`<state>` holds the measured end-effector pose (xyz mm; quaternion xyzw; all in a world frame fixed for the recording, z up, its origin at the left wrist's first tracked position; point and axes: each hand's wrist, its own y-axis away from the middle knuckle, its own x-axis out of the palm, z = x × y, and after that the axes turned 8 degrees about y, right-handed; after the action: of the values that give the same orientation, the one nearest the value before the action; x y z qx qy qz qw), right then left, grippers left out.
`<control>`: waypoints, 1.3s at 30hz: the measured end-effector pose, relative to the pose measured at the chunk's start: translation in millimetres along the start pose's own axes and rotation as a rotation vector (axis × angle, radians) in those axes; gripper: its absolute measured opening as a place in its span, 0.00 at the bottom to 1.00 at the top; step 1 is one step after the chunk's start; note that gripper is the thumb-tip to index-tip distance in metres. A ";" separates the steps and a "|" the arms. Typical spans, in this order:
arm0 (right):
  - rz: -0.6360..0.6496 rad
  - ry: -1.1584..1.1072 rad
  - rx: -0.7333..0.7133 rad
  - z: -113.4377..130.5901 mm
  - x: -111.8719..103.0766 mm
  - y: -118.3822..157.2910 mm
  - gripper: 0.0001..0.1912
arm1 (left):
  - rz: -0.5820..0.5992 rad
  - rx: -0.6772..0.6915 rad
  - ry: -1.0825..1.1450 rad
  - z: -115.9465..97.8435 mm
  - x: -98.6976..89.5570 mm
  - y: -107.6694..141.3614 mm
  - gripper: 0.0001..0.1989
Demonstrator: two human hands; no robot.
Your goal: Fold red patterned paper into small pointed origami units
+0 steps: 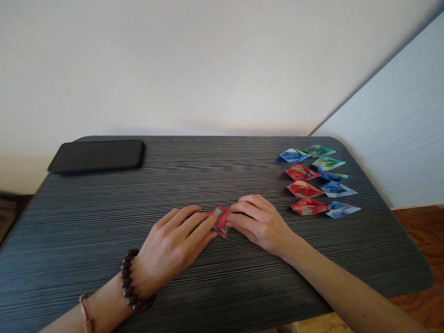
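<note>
Head view: a pale wall point(188, 60) rises behind a dark, streaky-grained bench point(207, 162) with rounded corners. At the right stands a bluish-white panel point(399, 104), and below it shows a reddish wooden floor point(420, 246). Both hands work near the middle of the bench: the left hand point(170, 242) and the right hand point(261, 226) grasp one small piece by their fingertips, from either side. A flat black slab point(98, 156) lies at the far left corner. Toward the right edge, nine folded papers point(304, 188) sit in two columns, red, blue and green, several tips touching. Dark beads point(127, 278) circle the left wrist, with a thin coppery bracelet point(87, 317) farther up the forearm. Smallest is the red folded paper point(221, 219) between the fingertips, low over the bench.
</note>
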<state>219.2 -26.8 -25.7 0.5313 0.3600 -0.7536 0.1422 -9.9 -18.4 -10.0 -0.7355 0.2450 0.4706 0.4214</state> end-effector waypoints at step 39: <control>0.057 0.004 -0.092 3.1 -4.5 3.3 0.10 | 0.025 0.056 -0.021 3.2 7.5 3.7 0.11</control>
<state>220.8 -32.0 -22.3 0.5359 0.3791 -0.7309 0.1870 -11.0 -17.4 -18.7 -0.7152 0.2627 0.4765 0.4386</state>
